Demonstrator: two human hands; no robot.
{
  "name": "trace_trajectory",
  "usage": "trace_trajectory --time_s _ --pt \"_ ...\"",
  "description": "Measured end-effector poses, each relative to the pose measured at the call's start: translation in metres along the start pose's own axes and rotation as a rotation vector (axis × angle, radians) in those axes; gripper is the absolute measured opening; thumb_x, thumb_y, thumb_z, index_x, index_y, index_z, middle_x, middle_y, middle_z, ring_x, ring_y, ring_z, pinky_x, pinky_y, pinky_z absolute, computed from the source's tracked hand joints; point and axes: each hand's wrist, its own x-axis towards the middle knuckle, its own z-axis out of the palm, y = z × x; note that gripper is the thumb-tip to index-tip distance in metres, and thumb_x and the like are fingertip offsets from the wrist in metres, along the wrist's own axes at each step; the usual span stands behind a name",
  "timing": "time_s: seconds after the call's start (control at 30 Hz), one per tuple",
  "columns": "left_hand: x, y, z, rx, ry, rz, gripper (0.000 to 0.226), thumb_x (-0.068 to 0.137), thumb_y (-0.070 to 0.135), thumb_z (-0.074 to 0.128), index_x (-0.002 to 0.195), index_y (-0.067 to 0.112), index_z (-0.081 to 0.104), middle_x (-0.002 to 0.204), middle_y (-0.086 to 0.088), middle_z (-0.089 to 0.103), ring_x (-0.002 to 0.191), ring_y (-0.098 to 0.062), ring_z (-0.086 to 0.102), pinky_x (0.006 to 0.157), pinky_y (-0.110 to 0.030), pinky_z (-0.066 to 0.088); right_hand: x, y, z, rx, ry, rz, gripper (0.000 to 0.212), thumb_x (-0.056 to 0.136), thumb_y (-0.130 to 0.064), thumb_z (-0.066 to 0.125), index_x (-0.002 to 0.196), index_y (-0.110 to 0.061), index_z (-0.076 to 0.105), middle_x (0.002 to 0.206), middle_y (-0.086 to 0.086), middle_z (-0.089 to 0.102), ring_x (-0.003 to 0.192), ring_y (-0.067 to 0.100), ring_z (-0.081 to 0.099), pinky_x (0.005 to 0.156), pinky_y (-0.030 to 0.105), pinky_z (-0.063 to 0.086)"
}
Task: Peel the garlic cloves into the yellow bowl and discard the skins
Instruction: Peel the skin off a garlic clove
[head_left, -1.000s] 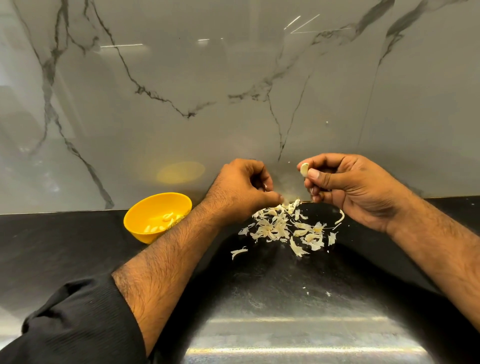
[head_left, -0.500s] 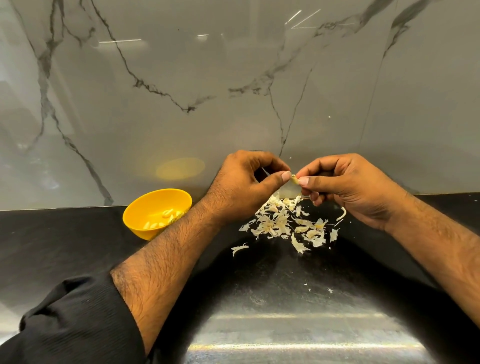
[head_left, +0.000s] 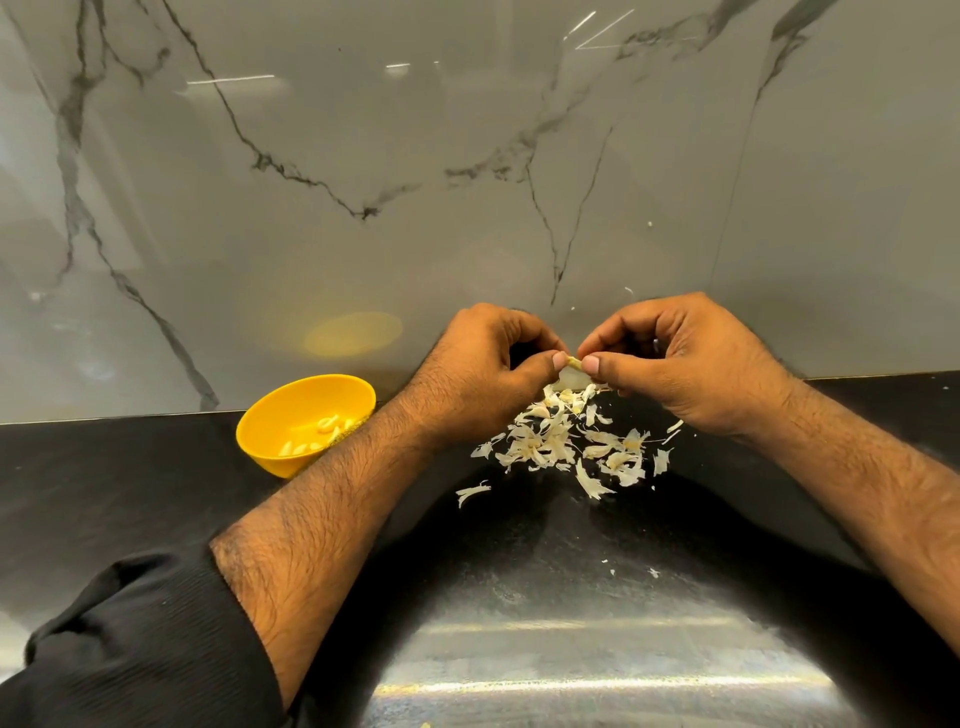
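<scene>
Because a garlic clove (head_left: 573, 365) is small, light and firm under a thin, papery, clinging skin, it probably handles best pinched at both ends, as it is now: the left hand (head_left: 485, 371) and right hand (head_left: 685, 364) meet above the heap of skins (head_left: 566, 441) on the worktop (head_left: 130, 493), wrists raised, thumb and curled fingers (head_left: 592, 364) closed tight on it. At nine o'clock from the heap sits the yellow bowl (head_left: 270, 439).

Black countertop (head_left: 130, 499), yellow bowl (head_left: 291, 415) near the wall, garlic skins (head_left: 566, 447) piled to its right
</scene>
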Motion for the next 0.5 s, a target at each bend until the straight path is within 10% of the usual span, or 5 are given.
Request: trace_trajectory --time_s 0.5 --pt "0.001 0.000 0.010 0.033 0.148 -0.085 0.009 0.100 0.023 0.071 0.094 0.019 0.077 0.077 0.007 0.073 0.073 -0.010 0.072 0.068 -0.028 0.062 0.001 0.002 0.008 -0.102 0.050 -0.016 0.007 0.092 -0.033 0.078 0.098 -0.033 0.077 0.085 -0.018 0.076 0.081 0.000 0.073 0.078 0.024 0.063"
